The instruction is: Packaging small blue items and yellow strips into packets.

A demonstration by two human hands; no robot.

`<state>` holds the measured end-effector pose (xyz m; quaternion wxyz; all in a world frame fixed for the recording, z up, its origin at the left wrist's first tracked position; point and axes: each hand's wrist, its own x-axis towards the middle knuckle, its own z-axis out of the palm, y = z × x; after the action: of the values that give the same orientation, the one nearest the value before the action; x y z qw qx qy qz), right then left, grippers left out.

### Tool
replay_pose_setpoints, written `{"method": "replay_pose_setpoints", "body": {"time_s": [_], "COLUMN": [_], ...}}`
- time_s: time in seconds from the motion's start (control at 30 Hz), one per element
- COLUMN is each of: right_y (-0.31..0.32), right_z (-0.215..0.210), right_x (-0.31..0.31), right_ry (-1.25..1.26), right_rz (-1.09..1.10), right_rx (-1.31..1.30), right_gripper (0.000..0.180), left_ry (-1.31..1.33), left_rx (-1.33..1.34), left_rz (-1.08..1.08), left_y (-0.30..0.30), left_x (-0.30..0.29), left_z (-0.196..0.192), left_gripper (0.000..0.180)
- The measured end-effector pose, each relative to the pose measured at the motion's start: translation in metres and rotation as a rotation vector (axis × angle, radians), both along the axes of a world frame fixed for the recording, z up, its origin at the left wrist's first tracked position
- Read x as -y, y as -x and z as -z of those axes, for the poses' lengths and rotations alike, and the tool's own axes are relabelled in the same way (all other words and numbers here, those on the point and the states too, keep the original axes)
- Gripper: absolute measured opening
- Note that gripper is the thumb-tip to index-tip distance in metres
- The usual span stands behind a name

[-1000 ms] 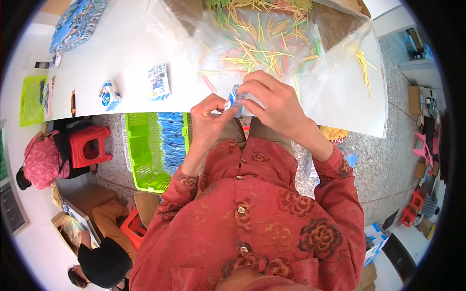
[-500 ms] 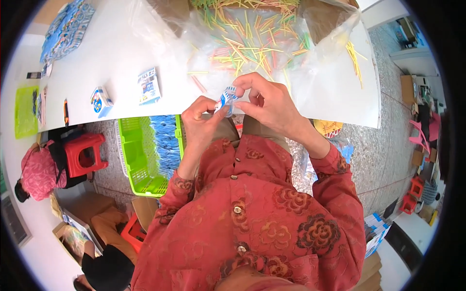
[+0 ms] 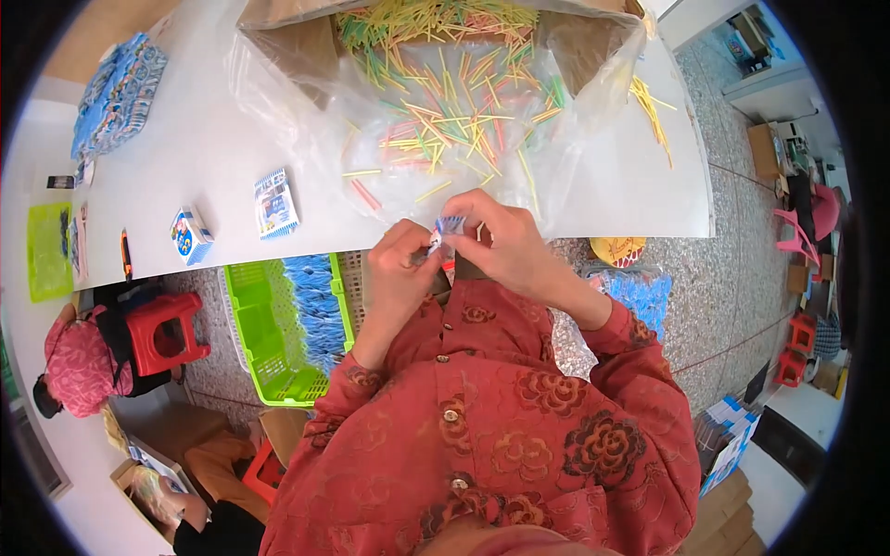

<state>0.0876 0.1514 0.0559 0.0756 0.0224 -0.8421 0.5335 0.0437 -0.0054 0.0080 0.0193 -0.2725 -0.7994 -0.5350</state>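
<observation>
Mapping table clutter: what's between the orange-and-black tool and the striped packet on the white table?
In the head view, a small blue-and-white box sits between the orange-and-black tool and the striped packet, touching neither.

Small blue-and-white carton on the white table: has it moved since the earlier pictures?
No. The carton keeps its place left of the blue-and-white packet, near the front edge of the white table; the view itself has shifted.

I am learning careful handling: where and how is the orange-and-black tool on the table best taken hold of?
Probably across the middle of the slim orange-and-black tool, left hand coming from above: it lies pointing at the table edge, both long sides uncovered.
</observation>
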Motion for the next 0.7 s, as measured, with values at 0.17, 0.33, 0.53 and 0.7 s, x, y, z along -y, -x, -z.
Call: {"method": "replay_pose_setpoints", "body": {"time_s": [0.17, 0.33, 0.53, 0.7], "right_y": [0.002, 0.002, 0.004, 0.009], "right_z": [-0.001, -0.005, 0.005, 0.004], "right_x": [-0.005, -0.018, -0.012, -0.003], "right_ry": [0.114, 0.173, -0.097, -0.334], "right_rz": [-0.008, -0.041, -0.221, -0.158], "right_rx": [0.033, 0.147, -0.004, -0.187], "right_gripper": [0.022, 0.016, 0.017, 0.007], "left_ry": [-0.029, -0.147, -0.086, -0.069], "left_rx": [0.124, 0.264, 0.307, 0.171], "left_rz": [0.026, 0.040, 0.103, 0.055], "left_y": [-0.004, 0.000, -0.001, 0.002], "left_x": [-0.004, -0.004, -0.002, -0.003], "left_z": [0.001, 0.004, 0.006, 0.004], "left_gripper": [0.013, 0.011, 0.011, 0.008]}}
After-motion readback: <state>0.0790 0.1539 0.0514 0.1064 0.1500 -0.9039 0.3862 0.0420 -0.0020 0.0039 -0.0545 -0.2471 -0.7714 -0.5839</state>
